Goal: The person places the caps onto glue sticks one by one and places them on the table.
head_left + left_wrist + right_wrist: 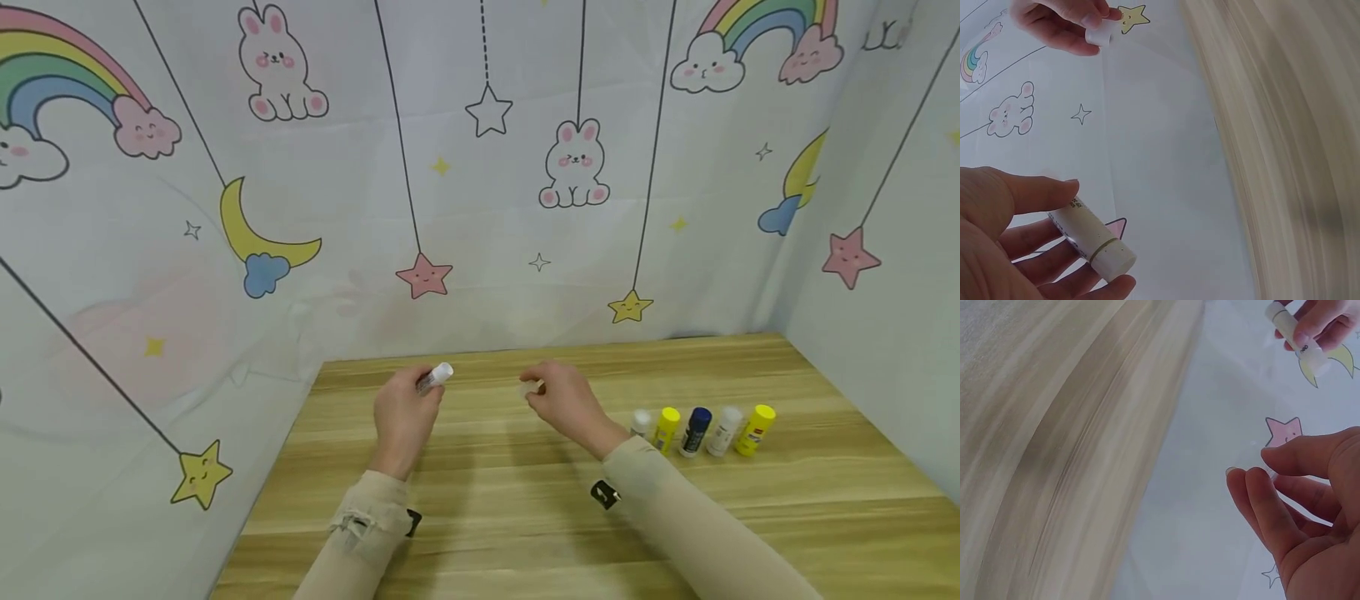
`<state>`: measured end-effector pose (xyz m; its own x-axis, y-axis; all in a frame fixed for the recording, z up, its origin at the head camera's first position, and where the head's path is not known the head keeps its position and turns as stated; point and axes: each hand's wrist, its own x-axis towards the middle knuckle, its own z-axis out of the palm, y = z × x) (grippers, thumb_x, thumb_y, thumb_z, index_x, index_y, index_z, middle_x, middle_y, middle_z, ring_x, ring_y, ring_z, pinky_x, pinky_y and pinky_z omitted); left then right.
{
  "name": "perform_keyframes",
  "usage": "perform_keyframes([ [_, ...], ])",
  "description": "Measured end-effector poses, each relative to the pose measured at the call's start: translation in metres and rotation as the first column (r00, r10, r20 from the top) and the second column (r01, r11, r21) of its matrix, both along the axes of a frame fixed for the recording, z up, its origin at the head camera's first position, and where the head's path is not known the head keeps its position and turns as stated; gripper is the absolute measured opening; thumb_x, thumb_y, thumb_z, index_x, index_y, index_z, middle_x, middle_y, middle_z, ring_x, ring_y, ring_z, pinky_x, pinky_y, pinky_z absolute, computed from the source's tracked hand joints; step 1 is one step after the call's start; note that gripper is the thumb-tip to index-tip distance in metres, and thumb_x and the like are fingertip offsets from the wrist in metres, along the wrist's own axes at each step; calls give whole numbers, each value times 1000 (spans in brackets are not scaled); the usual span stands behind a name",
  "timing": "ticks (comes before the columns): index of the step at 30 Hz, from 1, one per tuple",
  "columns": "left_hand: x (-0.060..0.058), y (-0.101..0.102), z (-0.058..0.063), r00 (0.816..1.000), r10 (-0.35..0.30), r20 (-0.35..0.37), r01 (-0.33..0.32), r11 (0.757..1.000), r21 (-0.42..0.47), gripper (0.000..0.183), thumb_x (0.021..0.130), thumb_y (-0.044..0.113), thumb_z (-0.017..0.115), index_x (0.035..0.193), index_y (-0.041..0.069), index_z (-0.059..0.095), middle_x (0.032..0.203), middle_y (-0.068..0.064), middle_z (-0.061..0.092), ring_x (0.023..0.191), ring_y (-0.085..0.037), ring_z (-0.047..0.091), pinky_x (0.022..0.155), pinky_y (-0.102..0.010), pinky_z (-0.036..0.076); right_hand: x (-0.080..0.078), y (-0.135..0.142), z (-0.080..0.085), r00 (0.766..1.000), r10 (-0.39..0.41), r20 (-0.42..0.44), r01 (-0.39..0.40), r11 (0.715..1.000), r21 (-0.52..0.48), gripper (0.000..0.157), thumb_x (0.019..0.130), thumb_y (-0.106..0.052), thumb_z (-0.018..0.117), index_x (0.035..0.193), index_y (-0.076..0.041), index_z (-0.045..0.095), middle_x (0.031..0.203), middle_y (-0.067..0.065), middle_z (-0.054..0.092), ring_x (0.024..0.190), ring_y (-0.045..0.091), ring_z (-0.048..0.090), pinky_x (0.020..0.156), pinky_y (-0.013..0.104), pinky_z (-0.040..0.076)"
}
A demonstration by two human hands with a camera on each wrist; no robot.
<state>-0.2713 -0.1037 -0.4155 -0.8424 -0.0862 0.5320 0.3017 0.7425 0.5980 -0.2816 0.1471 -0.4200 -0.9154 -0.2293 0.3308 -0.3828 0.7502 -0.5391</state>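
Note:
A white glue stick [1088, 237] is gripped between the thumb and fingers of my left hand [403, 417], raised over the left part of the table. Dark print runs along its barrel, and its pale end points away from the palm. To the right, apart from it, my right hand [566, 404] pinches a small white cap [1100, 34] between thumb and fingertips. In the right wrist view the fingers of the right hand [1297, 500] mostly hide that cap, while the left hand [1329, 325] with the glue stick shows at the top.
Right of my right forearm, several glue sticks stand upright in a row on the wood-grain table [480, 517]: a white one [641, 422], a yellow one [666, 429], a dark blue one [696, 432] and more. A patterned white curtain [480, 208] hangs behind the table.

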Motion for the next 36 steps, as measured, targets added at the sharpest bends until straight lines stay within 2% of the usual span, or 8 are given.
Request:
perform_keyframes([
  [12,-4,23,-8,995,-48,-85,46,998,-31,22,85,9,80,107,5,76,98,-11,73,85,-27,71,73,-45,58,4,6,4,999,6,-43,-8,1000,-28,26,89,-8,75,115,-13,75,111,3,71,84,13,69,66,27,57],
  [23,-5,35,-14,994,-62,-90,56,996,-69,20,85,10,81,105,9,76,97,-8,73,83,-25,70,70,-43,57,5,10,8,1000,-4,-31,2,997,-83,27,91,-11,74,117,-15,74,114,2,70,87,15,70,67,30,58],
  [31,-6,44,-16,989,-79,-127,69,994,-82,20,84,9,82,103,8,76,96,-8,73,83,-24,71,71,-43,58,4,10,11,997,-1,-80,-9,993,-122,24,90,-11,74,114,-14,76,110,2,72,85,15,71,68,33,59],
  [36,-5,49,-17,988,-81,-131,69,993,-97,20,83,9,82,102,8,76,96,-7,73,82,-24,71,70,-42,58,5,7,13,997,-2,-82,-10,989,-145,23,91,-13,75,114,-14,75,111,2,71,86,16,72,68,34,59],
])
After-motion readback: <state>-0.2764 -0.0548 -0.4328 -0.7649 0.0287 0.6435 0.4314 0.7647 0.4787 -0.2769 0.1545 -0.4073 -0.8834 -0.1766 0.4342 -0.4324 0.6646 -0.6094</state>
